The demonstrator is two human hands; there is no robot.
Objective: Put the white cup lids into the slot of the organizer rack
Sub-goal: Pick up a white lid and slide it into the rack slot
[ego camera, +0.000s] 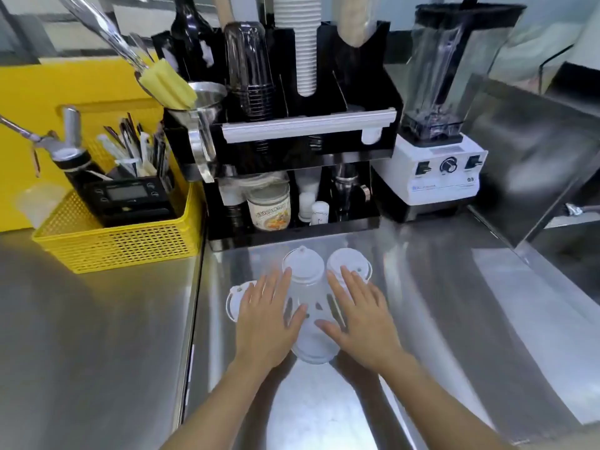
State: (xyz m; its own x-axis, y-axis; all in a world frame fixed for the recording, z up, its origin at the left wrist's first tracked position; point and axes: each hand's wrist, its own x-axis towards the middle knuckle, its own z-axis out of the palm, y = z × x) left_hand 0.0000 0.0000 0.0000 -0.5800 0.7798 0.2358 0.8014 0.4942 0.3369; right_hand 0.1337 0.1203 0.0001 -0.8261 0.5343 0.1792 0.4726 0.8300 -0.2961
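both hands lie flat and spread, gripping nothing: left hand (pixel 266 319), right hand (pixel 360 323). the white lids (pixel 303 271) rest loose on the steel counter (pixel 438 319), near its back edge before the black rack (pixel 302 131). judged progress: none slotted; all remain.
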